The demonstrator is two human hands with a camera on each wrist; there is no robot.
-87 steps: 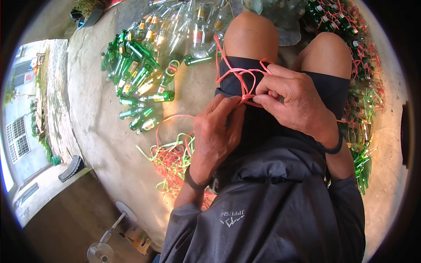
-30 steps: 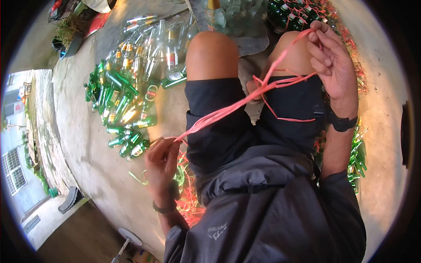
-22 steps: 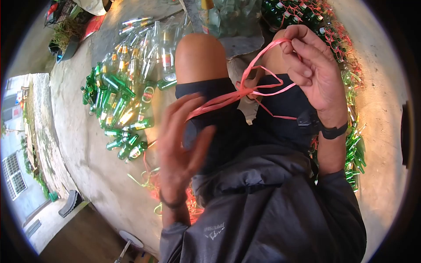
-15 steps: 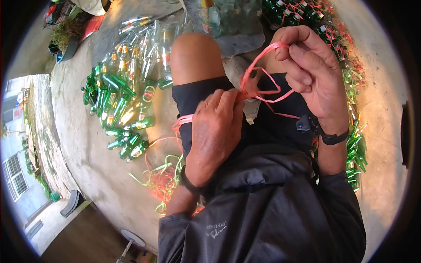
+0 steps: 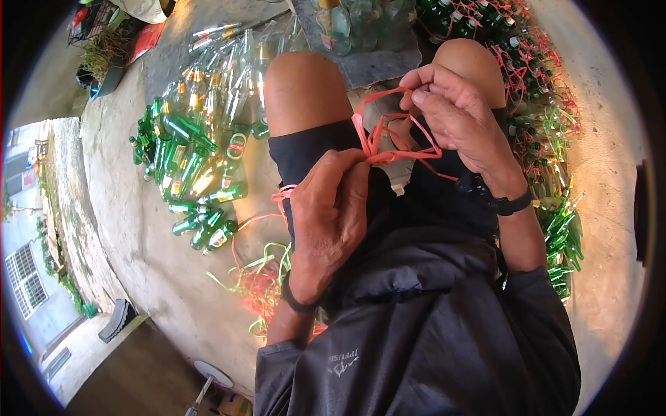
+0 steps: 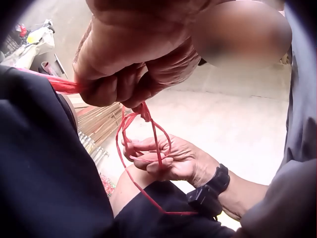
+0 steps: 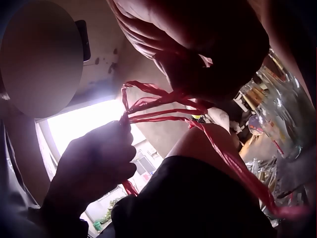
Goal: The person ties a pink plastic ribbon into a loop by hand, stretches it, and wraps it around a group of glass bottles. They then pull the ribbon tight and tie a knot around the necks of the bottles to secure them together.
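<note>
Pinching red twine, fingers of left hand and right hand closer together than second ago.

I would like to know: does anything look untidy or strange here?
Yes: red and green cord lies tangled on the floor, and the loose green bottles nearby lie pointing different ways.

Red plastic twine stretches, loosely looped, between the hands.

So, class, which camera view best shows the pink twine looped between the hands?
The left wrist view: the pink twine is close and clear, its loops well lit. The head view shows it smaller; the right wrist view, near but darker and partly blurred.
</note>
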